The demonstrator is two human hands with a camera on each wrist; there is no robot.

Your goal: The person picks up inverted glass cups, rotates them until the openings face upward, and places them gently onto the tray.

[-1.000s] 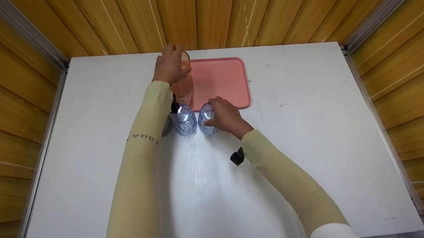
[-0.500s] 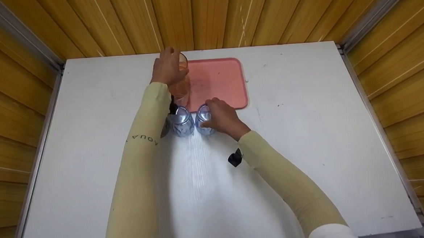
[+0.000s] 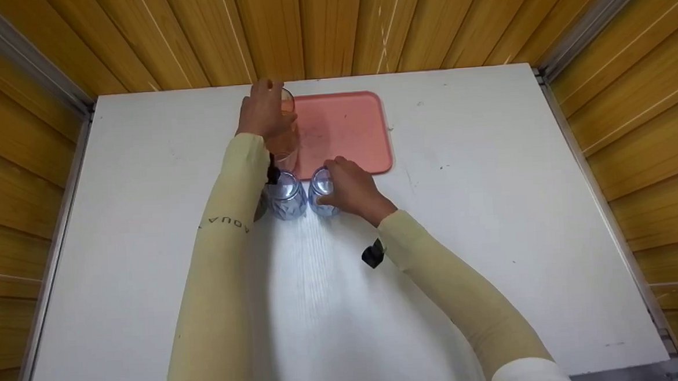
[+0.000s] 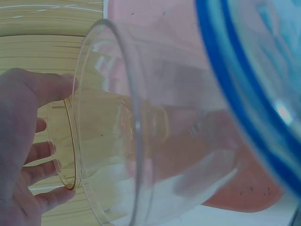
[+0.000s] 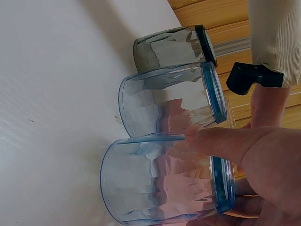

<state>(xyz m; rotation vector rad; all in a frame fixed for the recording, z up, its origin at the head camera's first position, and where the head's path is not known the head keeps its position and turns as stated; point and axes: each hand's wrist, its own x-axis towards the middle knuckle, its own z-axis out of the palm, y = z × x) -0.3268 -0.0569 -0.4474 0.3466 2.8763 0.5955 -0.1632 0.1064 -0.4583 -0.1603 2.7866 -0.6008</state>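
At the tray's far left corner, my left hand (image 3: 262, 110) holds an amber glass (image 3: 288, 100); in the left wrist view its thumb and fingers curl round the glass's rounded edge (image 4: 70, 181). Just nearer stands a clear glass (image 3: 285, 161), partly hidden by the sleeve. My right hand (image 3: 353, 190) grips an upside-down blue glass (image 3: 321, 200), thumb on its near side, fingers behind. Close to its left, another blue glass (image 3: 287, 202) stands upside down. Beyond that, a grey glass (image 5: 164, 52) shows fully only in the right wrist view; the left sleeve covers most of it from above.
A pink tray (image 3: 350, 132) lies near the back of the white table (image 3: 459, 167), just behind the blue glasses. Wood-patterned walls (image 3: 330, 28) close off the back and both sides. A black wrist mount (image 3: 372, 254) sticks out below the right sleeve.
The head view has shifted slightly, so everything appears a little further left. Both hands keep their holds, and the glasses and tray stay in place relative to each other.
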